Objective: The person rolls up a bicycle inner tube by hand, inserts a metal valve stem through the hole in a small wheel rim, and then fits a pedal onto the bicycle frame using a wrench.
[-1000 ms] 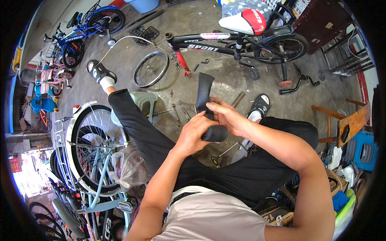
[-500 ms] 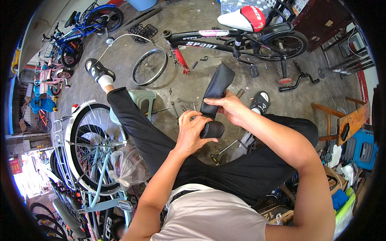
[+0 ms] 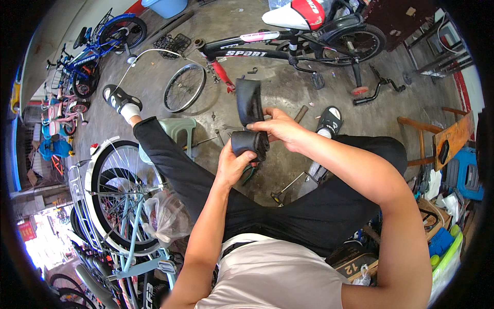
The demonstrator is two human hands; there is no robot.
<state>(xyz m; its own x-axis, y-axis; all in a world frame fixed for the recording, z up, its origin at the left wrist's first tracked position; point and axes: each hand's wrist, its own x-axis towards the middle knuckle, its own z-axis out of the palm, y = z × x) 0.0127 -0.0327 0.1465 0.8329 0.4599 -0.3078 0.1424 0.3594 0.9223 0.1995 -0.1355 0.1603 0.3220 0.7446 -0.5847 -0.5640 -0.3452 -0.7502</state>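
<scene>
A flattened black rubber inner tube [image 3: 248, 98], folded over in a thick loop, is held in front of me between both hands. My left hand [image 3: 232, 164] is closed round the lower, rolled part, with its thumb pressed on the near side. My right hand [image 3: 283, 130] grips the fold from the right, thumb on top, while its other fingers are partly hidden behind the rubber. One broad end of the tube sticks up past the hands. Below them on the floor, pliers [image 3: 250, 174] show beside my left hand.
A black bicycle frame [image 3: 247, 53] with a red fork lies ahead, near a bare wheel [image 3: 167, 100]. A pale green stool [image 3: 188, 135] stands between my legs, with tools around it. A light blue bicycle [image 3: 135, 221] is at left, a wooden stool [image 3: 453, 141] at right.
Both hands and the tube have moved left. The tube's upper end now points straight up instead of leaning right, and the lower part has turned into an open-looking fold.
</scene>
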